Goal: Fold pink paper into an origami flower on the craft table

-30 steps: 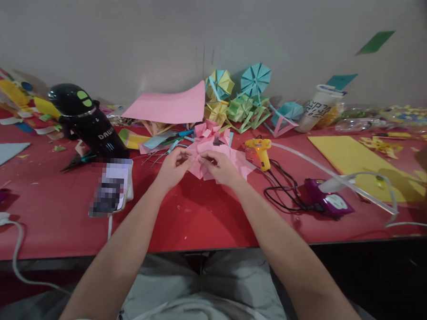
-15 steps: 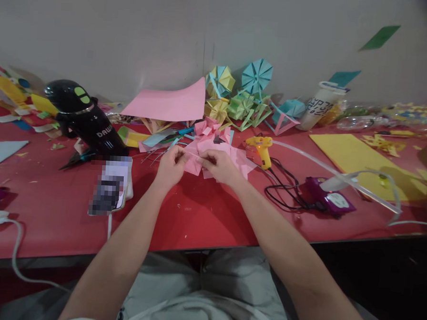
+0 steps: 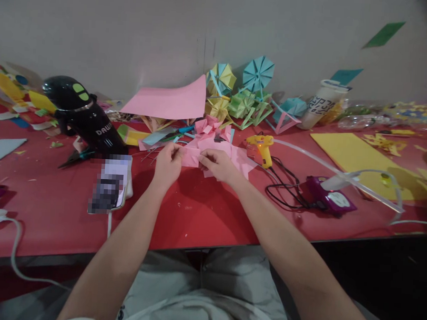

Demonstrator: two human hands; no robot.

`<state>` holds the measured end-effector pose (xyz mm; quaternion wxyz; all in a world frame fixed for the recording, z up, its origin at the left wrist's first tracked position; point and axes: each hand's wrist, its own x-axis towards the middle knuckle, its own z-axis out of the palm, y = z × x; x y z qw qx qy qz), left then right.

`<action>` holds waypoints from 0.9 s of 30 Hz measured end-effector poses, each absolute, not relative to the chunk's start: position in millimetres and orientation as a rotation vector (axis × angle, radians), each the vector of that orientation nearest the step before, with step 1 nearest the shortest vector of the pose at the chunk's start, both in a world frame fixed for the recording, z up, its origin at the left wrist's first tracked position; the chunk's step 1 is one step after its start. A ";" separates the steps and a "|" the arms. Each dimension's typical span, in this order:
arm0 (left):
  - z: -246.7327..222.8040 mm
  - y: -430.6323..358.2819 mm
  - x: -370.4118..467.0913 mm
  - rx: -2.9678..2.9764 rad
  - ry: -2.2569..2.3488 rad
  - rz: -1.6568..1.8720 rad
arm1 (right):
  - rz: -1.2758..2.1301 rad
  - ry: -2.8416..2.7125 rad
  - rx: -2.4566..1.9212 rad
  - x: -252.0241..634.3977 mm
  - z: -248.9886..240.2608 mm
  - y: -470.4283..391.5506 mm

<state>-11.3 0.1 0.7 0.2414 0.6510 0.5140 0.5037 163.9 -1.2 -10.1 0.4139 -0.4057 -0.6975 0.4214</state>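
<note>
At twelve o'clock, a small pink paper (image 3: 190, 157) is pinched between the left hand (image 3: 168, 164) and right hand (image 3: 218, 165). Since a moment ago it has been turned from edge-on to broadside, its face apparently exposed for handling; pink sheets (image 3: 240, 159) are spread toward one o'clock.

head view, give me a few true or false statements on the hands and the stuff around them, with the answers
1. The left hand and right hand hold pink paper between them. True.
2. The yellow glue gun lies left of both hands. False: it lies to their right.
3. The phone is nearer the person than the black bottle. True.
4. The table is blue. False: it is red.
</note>
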 end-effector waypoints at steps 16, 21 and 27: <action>6.6 -9.7 -5.3 1.802 1.140 1.011 | 0.817 -1.892 -1.016 173.4 -6.0 2.5; 5.3 -7.3 -7.4 1.842 1.166 1.121 | 0.852 -1.812 -1.002 170.6 -4.1 -0.4; 5.9 -7.4 -5.4 1.771 1.103 1.111 | 0.795 -1.840 -1.035 173.9 2.1 -4.4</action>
